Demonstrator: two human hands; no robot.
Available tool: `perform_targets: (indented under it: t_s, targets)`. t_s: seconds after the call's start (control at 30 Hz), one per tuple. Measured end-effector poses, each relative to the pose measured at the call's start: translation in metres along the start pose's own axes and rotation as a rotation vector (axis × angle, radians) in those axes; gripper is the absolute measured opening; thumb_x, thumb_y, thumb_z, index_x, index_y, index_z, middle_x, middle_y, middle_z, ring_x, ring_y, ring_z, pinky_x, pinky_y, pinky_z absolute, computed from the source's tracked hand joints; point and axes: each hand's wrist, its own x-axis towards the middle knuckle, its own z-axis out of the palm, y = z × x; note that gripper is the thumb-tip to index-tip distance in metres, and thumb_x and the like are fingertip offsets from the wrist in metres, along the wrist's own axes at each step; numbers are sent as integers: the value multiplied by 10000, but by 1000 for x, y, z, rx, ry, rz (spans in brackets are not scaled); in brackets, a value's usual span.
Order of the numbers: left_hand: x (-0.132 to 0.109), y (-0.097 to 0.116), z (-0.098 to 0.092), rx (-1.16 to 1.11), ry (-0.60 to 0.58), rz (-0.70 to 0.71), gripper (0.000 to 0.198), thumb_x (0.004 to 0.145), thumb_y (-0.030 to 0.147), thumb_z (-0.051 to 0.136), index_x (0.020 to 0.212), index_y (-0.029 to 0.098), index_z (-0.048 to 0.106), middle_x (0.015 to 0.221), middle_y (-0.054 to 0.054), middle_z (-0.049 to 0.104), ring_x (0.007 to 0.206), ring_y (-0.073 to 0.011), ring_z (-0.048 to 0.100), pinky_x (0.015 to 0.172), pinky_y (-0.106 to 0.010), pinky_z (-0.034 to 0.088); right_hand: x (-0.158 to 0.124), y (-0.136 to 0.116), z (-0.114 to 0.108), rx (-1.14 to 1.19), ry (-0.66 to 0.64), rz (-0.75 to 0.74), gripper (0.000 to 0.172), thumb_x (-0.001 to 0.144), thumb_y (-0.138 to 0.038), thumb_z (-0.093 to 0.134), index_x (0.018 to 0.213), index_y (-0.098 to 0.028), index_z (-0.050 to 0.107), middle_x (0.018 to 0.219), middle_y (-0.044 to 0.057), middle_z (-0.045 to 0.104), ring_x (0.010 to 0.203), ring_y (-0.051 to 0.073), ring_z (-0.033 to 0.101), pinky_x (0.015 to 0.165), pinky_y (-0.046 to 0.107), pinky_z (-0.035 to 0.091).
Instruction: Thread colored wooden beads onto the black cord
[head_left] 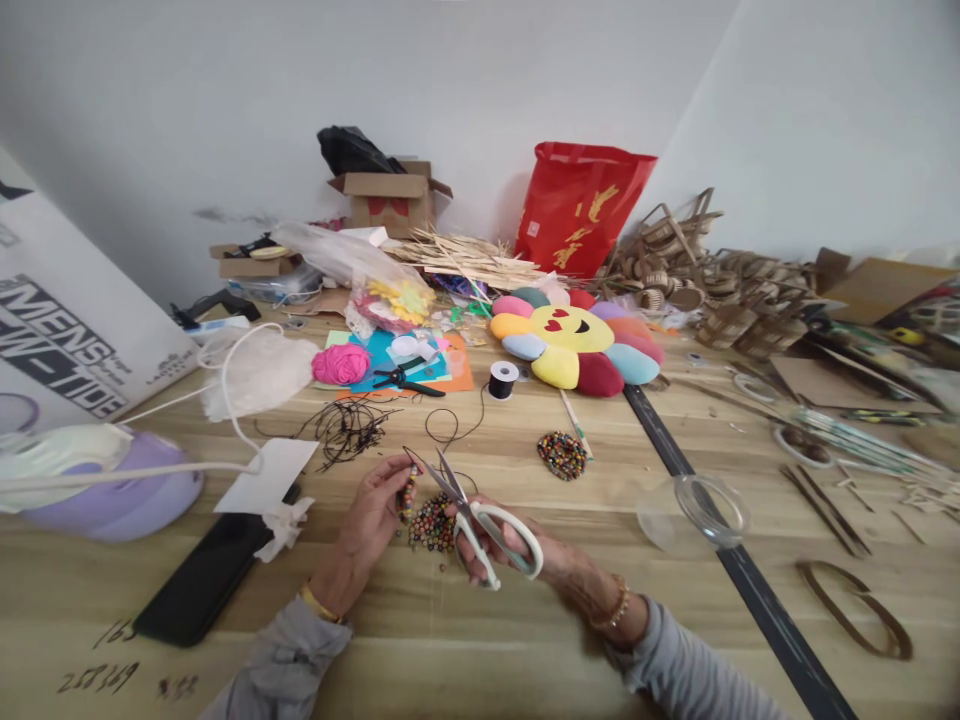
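My left hand (pixel 375 503) pinches a short strand of colourful beads (pixel 408 492) on black cord. In my right hand (pixel 491 545) are white-handled scissors (pixel 499 535), their blades parted and pointing up and left toward the cord above the strand. Whether the blades touch the cord I cannot tell. Between my hands lies a loose pile of mixed beads (pixel 433 522) on the wooden table. Black cord runs from near the blades in loops toward a spool of black cord (pixel 502 380) farther back. To the right rests a coiled bunch of strung beads (pixel 562 456).
A black phone (pixel 199 585) lies left of my left arm, near a purple and white appliance (pixel 112 490). Tangled black cord (pixel 349 430), pink yarn (pixel 341 364) and black pliers (pixel 405 380) are behind. A flower cushion (pixel 574 335) sits farther back; a clear round container (pixel 709 510) stands right.
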Motion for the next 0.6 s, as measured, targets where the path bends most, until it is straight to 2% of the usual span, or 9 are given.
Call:
perform_targets:
  t_s: [0.2, 0.43, 0.6]
  targets:
    - [2, -5, 0, 14, 45, 11, 201, 530, 125, 802, 713, 150, 723, 643, 17, 699, 462, -74, 541, 425, -172, 419, 1, -1, 3, -23, 32, 58, 630, 771, -692, 655, 1112, -174, 551, 831, 15, 587, 647, 101, 580, 572, 217, 484]
    - [3, -1, 1, 42, -7, 65, 171, 544, 118, 804, 696, 149, 733, 716, -1, 724, 578, -89, 595, 522, -166, 477, 1, 10, -4, 57, 61, 130, 658, 733, -676, 700, 1106, -154, 554, 833, 24, 617, 646, 105, 607, 553, 213, 509]
    - [3, 0, -1, 68, -28, 50, 178, 558, 124, 810, 718, 156, 738, 754, -6, 734, 555, -87, 587, 498, -173, 466, 3, 18, -9, 79, 72, 106, 579, 778, -629, 694, 1086, -159, 557, 828, 19, 622, 628, 95, 616, 524, 191, 515]
